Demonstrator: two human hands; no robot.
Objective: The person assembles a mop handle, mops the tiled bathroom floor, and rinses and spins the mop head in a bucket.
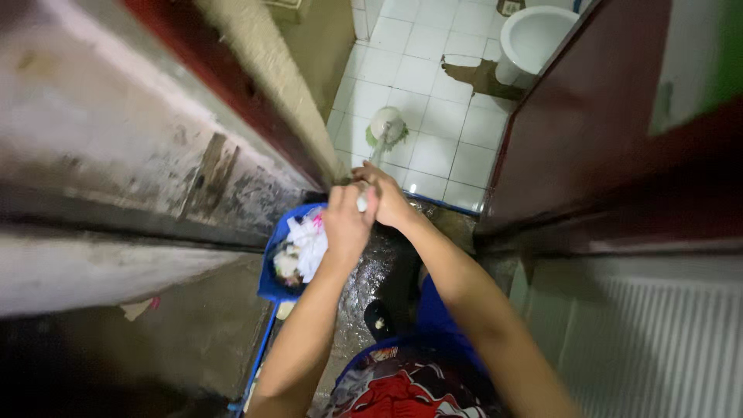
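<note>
Two hands: a pale handle (362,200) is gripped by both at a doorway, the left hand (346,224) wrapped tight low on it, the right hand (387,198) closed just above, fingers curled shut.
Mop: the handle is seen running away from the hands to a whitish mop head with green strands (387,128), resting on the white tiled floor (433,116) just beyond them.
Bin: a blue bin (272,271) full of crumpled paper and wrappers is set just below and left of the left hand, close to the forearm.
Floor underfoot: a wet, glistening dark patch (371,271) is spread directly beneath the wrists.
Beyond: a white toilet bowl (534,35) is placed well past the mop head, with a broken brown gap in the tiles (480,77) beside it.
Risk, slipping: footing could be lost on the wet patch if weight is thrown forward.
Risk, spill: the bin could be knocked over by the left elbow.
Risk, snag: the strands could be caught on the broken tile edge.
</note>
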